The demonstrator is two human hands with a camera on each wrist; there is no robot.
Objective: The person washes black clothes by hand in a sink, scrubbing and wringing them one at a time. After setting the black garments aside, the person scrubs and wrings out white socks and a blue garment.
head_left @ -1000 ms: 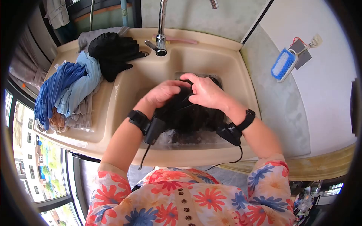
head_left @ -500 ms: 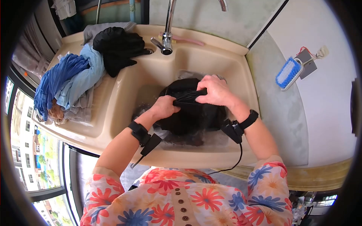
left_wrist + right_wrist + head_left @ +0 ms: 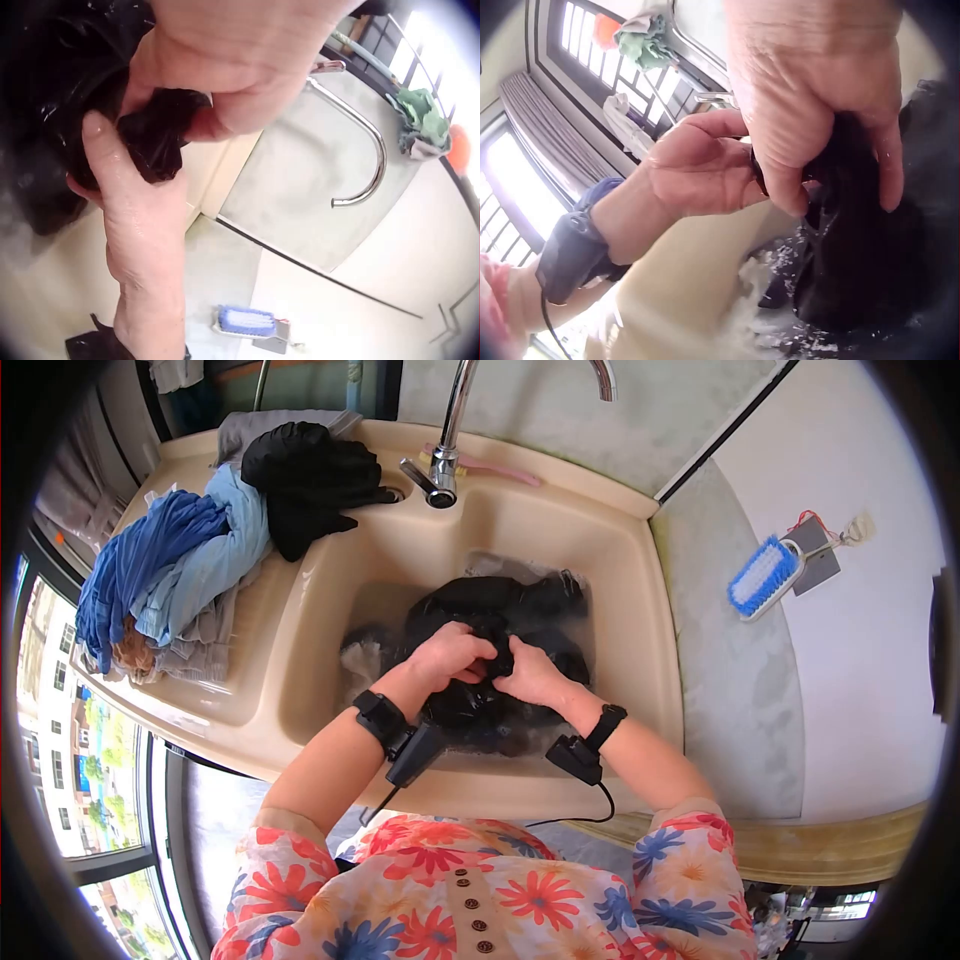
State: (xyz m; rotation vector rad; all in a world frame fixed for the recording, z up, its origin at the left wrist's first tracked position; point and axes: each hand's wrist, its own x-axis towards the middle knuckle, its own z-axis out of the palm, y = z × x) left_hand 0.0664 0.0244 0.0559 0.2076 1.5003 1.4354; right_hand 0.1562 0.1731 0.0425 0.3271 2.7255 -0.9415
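Observation:
Black wet cloth lies bunched in sudsy water in the sink basin. Over its middle, the left hand pinches a fold between thumb and curled fingers; in the left wrist view the left hand grips a dark gathered bit. Close beside it on the right, the right hand holds the same cloth, thumb toward the left hand. The right wrist view shows the right hand with cloth hanging between its thumb and fingers. Some fingertips are hidden by cloth.
Blue clothes and a black garment are piled on the left ledge. A chrome faucet rises behind the basin, near a pink-handled brush. A blue-and-white brush hangs on the right wall.
Both hands have moved down toward the front of the basin and closer together. The stretch of cloth held between them is now bunched, and more cloth lies spread behind them.

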